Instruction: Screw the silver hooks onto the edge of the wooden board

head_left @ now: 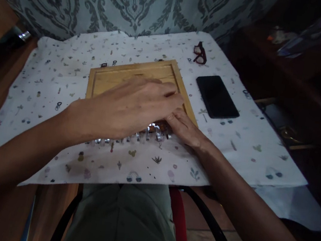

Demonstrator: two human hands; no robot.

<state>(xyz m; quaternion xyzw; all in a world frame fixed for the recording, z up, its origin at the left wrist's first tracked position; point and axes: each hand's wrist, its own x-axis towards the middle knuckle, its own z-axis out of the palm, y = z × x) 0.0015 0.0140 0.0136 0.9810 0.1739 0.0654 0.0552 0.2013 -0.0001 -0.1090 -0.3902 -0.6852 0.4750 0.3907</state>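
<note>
A wooden board with a raised rim (110,81) lies on the patterned white tablecloth in front of me. My left hand (134,106) stretches flat across it, palm down, fingers pointing right. Its fingertips overlap my right hand (185,126), which rests at the board's near right edge. The fingers of my right hand are mostly hidden under the left, so I cannot see whether they hold anything. A row of shiny clear and silvery pieces (148,132) shows below my left hand along the near side. Something brown is partly visible there; its kind is unclear.
Right of the board lies a black smartphone (217,97). Dark red eyeglasses (199,54) are at the far right of the tablecloth (128,172). A patterned curtain (129,3) hangs behind the table. Dark furniture (299,77) stands on the right.
</note>
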